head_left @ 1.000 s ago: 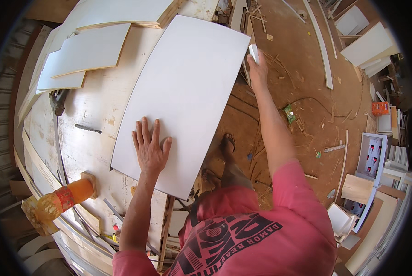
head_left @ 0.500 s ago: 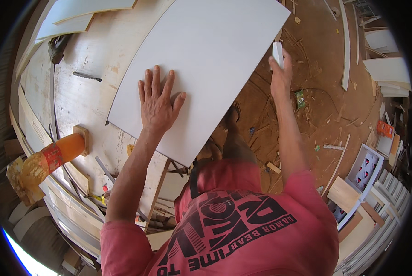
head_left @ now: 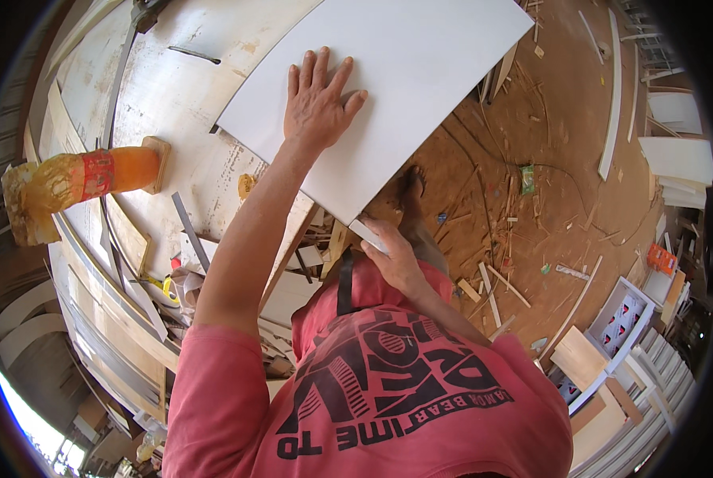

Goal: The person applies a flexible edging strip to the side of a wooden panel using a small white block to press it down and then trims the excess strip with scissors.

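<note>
A large white panel (head_left: 420, 72) lies on the workbench (head_left: 189, 103) and sticks out over its right edge. My left hand (head_left: 318, 99) rests flat on the panel near its near edge, fingers spread, holding nothing. My right hand (head_left: 390, 253) is at the panel's near corner, close to my chest. It is closed around a small whitish block (head_left: 368, 233) that touches the panel's edge. My red shirt fills the lower middle of the view.
An orange bottle (head_left: 86, 177) lies by a small wooden block on the bench at the left. Curved wooden strips and offcuts are stacked below the bench. My bare foot (head_left: 412, 191) stands on a floor strewn with wood scraps. White boards (head_left: 679, 155) lie at the right.
My right hand has slid with the block from the panel's far right edge down to its near corner. My left hand has stayed flat on the panel.
</note>
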Demonstrator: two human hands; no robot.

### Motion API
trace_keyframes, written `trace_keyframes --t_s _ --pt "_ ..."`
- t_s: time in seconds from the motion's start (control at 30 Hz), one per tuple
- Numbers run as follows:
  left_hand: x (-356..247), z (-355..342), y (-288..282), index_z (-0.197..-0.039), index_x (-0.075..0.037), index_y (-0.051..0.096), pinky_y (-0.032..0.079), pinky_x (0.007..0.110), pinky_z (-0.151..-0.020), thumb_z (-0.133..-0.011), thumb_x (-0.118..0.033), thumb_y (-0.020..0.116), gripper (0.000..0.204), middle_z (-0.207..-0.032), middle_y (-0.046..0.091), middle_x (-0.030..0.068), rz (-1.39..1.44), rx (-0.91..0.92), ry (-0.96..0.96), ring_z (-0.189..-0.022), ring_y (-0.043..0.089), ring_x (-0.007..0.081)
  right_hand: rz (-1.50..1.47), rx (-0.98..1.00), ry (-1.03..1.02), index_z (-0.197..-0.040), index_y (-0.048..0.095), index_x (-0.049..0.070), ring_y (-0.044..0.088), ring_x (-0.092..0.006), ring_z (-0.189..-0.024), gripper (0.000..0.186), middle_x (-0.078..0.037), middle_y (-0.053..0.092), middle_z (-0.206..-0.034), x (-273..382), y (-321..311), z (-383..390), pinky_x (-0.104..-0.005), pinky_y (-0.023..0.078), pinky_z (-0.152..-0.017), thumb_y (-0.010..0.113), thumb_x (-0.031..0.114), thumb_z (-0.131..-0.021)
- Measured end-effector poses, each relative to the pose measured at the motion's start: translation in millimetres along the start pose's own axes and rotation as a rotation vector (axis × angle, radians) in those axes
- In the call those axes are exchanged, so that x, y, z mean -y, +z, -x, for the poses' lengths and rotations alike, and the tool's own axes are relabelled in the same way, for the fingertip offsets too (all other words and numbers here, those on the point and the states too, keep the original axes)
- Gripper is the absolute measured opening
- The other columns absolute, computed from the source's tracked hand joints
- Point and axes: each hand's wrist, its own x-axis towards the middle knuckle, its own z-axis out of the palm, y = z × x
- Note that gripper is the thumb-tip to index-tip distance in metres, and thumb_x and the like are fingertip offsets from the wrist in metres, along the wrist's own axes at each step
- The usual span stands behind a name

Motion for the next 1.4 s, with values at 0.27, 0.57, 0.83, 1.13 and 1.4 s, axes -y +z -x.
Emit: trace_keyframes --t_s 0.27,0.57,0.83,1.13,1.4 --pt "1 4 2 -0.146 -0.024 0.035 0.010 0.046 -0.119 -0.094 -0.059 0.035 0.062 -0.154 0.024 0.0113 -0.019 0.001 -0.022 -0.144 0.015 0.0304 0.118 -0.547 -0.015 -0.131 0.048 0.001 0.054 -0.0251 -0.113 0.042 -0.017 0.054 -0.126 23 -110 -102 -0.0341 0.043 -0.096 0.057 0.012 -0.092" --pt "-5 5 1 -0.146 -0.022 0.036 0.010 0.047 -0.118 -0.095 -0.057 0.035 0.061 -0.154 0.024 0.0136 -0.024 0.010 -0.016 -0.144 0.016 0.0329 0.202 -0.378 0.047 -0.132 0.046 0.000 0.048 -0.0328 -0.118 0.047 -0.020 0.050 -0.127 23 -48 -47 -0.0395 0.037 -0.102 0.058 0.005 -0.087" --pt "0 1 -3 -0.145 -0.022 0.037 0.011 0.046 -0.119 -0.094 -0.059 0.035 0.062 -0.153 0.025 0.0131 -0.005 -0.011 -0.023 -0.144 0.017 0.0320 0.148 -0.328 0.083 -0.133 0.048 0.001 0.057 -0.0251 -0.110 0.046 -0.016 0.057 -0.123 27 -68 -49 -0.0360 0.044 -0.095 0.060 0.010 -0.089" --pt "-6 4 -1 -0.145 -0.026 0.036 0.010 0.045 -0.120 -0.094 -0.062 0.032 0.062 -0.154 0.024 0.0104 -0.046 0.000 -0.049 -0.144 0.016 0.0282 0.116 -0.425 0.052 -0.132 0.044 -0.003 0.049 -0.0288 -0.115 0.047 -0.019 0.050 -0.126 18 -45 -49 -0.0385 0.037 -0.100 0.058 0.006 -0.088" --pt "-2 4 5 -0.145 -0.026 0.036 0.009 0.044 -0.120 -0.094 -0.061 0.032 0.062 -0.154 0.025 0.0098 -0.046 -0.026 -0.049 -0.144 0.015 0.0285 0.062 -0.089 -0.052 -0.130 0.048 0.003 0.050 -0.0323 -0.115 0.042 -0.017 0.053 -0.122 18 -5 -1 -0.0382 0.038 -0.099 0.057 0.005 -0.089"
